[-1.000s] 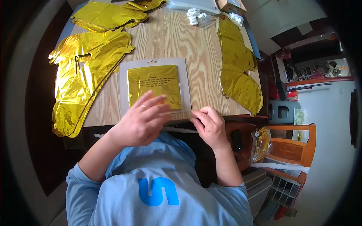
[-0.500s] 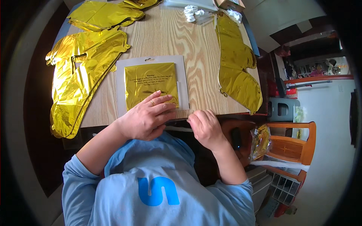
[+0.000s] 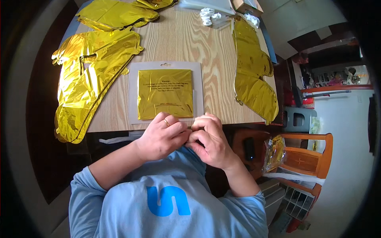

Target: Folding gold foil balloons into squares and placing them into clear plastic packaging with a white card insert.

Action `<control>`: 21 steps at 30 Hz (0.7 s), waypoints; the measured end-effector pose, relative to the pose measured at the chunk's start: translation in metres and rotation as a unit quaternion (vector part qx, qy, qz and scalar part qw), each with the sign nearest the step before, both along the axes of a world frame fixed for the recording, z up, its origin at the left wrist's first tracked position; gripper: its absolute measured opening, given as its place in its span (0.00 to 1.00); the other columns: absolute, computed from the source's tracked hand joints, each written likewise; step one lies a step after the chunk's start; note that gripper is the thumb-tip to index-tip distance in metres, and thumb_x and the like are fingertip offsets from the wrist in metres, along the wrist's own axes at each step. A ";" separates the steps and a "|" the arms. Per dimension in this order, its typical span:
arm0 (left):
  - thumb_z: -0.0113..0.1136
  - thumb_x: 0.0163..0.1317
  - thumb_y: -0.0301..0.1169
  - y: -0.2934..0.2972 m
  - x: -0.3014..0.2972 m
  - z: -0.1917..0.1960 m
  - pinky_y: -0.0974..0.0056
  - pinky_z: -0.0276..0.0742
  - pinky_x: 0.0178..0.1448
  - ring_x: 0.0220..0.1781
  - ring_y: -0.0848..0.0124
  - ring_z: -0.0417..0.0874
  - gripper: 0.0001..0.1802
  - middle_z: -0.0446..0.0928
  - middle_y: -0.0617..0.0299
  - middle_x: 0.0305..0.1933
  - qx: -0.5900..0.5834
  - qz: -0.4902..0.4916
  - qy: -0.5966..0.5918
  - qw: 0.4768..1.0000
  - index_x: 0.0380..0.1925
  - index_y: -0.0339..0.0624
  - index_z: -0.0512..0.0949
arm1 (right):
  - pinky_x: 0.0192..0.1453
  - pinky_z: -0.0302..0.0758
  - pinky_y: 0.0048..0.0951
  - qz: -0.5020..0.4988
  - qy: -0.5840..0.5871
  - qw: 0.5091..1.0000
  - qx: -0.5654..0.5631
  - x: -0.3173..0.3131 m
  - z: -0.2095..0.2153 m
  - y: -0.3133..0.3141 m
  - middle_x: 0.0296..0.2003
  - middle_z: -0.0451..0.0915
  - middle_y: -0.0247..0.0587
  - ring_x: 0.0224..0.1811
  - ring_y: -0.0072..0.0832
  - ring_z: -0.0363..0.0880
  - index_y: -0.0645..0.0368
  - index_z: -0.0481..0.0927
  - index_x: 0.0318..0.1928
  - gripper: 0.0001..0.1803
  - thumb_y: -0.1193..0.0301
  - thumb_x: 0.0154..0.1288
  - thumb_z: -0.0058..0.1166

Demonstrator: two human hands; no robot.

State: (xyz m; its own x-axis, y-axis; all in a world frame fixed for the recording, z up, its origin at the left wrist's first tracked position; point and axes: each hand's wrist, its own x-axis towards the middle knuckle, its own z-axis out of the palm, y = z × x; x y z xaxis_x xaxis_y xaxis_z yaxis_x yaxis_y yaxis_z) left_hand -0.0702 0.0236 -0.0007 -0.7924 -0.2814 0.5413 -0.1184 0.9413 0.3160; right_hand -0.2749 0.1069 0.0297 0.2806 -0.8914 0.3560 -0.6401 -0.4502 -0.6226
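Observation:
In front of me on the table lies a flat clear package (image 3: 198, 85) with a hang hole at its far edge. Inside it is a folded gold foil balloon (image 3: 165, 101), with dark print showing on the package's front. My left hand (image 3: 162, 137) is at the package's near edge, its fingers bent and pressed together. Close against it, my right hand (image 3: 210, 142) has its thumb and fingers pinched by the near right corner. Both sets of fingertips meet at the table's front edge. What lies between them is hidden.
Flat gold foil balloons lie at the left (image 3: 85, 87), far left (image 3: 115, 15) and right (image 3: 254, 71) of the wooden table (image 3: 216, 79). White coiled ribbons (image 3: 208, 16), clear bags (image 3: 206, 4) and a cardboard box (image 3: 247, 6) stand at the back. A wooden chair (image 3: 305, 152) is at right.
My left hand has slid off the package's front toward me. My right hand has moved left and turned, so the fingertips now meet. The package's front is uncovered.

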 end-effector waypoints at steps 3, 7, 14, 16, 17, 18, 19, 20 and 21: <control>0.66 0.51 0.35 0.007 0.012 0.001 0.60 0.69 0.43 0.43 0.67 0.77 0.18 0.76 0.64 0.42 -0.004 0.056 -0.001 0.998 0.43 0.42 0.85 | 0.65 0.68 0.47 -0.013 -0.080 0.990 0.116 -0.008 -0.007 -0.005 0.50 0.75 0.45 0.55 0.45 0.74 0.56 0.77 0.34 0.12 0.76 0.55 0.70; 0.75 0.48 0.25 0.023 0.055 0.013 0.61 0.70 0.37 0.31 0.67 0.78 0.15 0.79 0.65 0.32 0.024 0.159 0.025 0.987 0.39 0.42 0.87 | 0.70 0.65 0.50 0.008 0.011 0.996 0.092 -0.014 -0.009 -0.007 0.54 0.75 0.45 0.55 0.46 0.75 0.55 0.77 0.33 0.12 0.73 0.56 0.71; 0.64 0.65 0.22 0.061 0.228 -0.063 0.64 0.79 0.35 0.32 0.64 0.86 0.03 0.82 0.54 0.32 0.277 0.493 -0.008 0.825 0.37 0.37 0.85 | 0.74 0.61 0.54 0.021 0.053 0.991 0.117 -0.015 -0.003 -0.008 0.56 0.75 0.45 0.62 0.44 0.73 0.55 0.77 0.34 0.15 0.70 0.53 0.74; 0.62 0.67 0.25 0.058 0.288 -0.107 0.60 0.80 0.39 0.34 0.59 0.87 0.05 0.83 0.51 0.32 0.283 0.581 -0.059 0.761 0.36 0.36 0.84 | 0.74 0.62 0.55 0.020 0.058 0.991 0.122 -0.014 0.002 -0.007 0.57 0.76 0.45 0.63 0.44 0.74 0.55 0.77 0.34 0.15 0.70 0.52 0.74; 0.62 0.68 0.27 0.050 0.324 -0.134 0.57 0.80 0.41 0.37 0.56 0.88 0.06 0.84 0.48 0.35 0.251 0.600 -0.100 0.753 0.37 0.35 0.85 | 0.74 0.62 0.55 0.017 0.059 0.990 0.126 -0.014 0.004 -0.007 0.57 0.76 0.45 0.63 0.44 0.74 0.55 0.77 0.35 0.15 0.70 0.52 0.74; 0.62 0.68 0.30 0.052 0.388 -0.186 0.54 0.80 0.44 0.40 0.52 0.88 0.09 0.85 0.46 0.37 0.282 0.638 -0.071 0.713 0.38 0.34 0.85 | 0.74 0.62 0.55 0.024 0.055 0.990 0.128 -0.014 0.002 -0.008 0.57 0.76 0.45 0.63 0.44 0.74 0.55 0.77 0.35 0.15 0.70 0.53 0.74; 0.63 0.68 0.34 0.058 0.444 -0.221 0.51 0.80 0.46 0.43 0.48 0.88 0.12 0.85 0.44 0.38 0.311 0.672 -0.043 0.671 0.39 0.33 0.85 | 0.74 0.62 0.55 0.029 0.049 0.990 0.133 -0.014 0.001 -0.011 0.57 0.76 0.45 0.63 0.44 0.74 0.55 0.77 0.35 0.15 0.71 0.53 0.74; 0.64 0.66 0.37 0.048 0.463 -0.226 0.51 0.80 0.48 0.46 0.46 0.88 0.15 0.86 0.43 0.39 0.308 0.700 -0.099 0.637 0.39 0.33 0.85 | 0.75 0.62 0.54 0.019 0.047 0.989 0.136 -0.014 0.001 -0.009 0.57 0.77 0.45 0.62 0.44 0.75 0.55 0.77 0.34 0.15 0.71 0.53 0.74; 0.64 0.65 0.40 0.039 0.481 -0.226 0.50 0.81 0.49 0.49 0.44 0.87 0.17 0.86 0.43 0.40 0.301 0.725 -0.155 0.600 0.40 0.33 0.85 | 0.75 0.62 0.54 0.015 0.047 0.989 0.141 -0.013 0.001 -0.008 0.57 0.77 0.45 0.62 0.44 0.75 0.55 0.78 0.34 0.15 0.71 0.53 0.74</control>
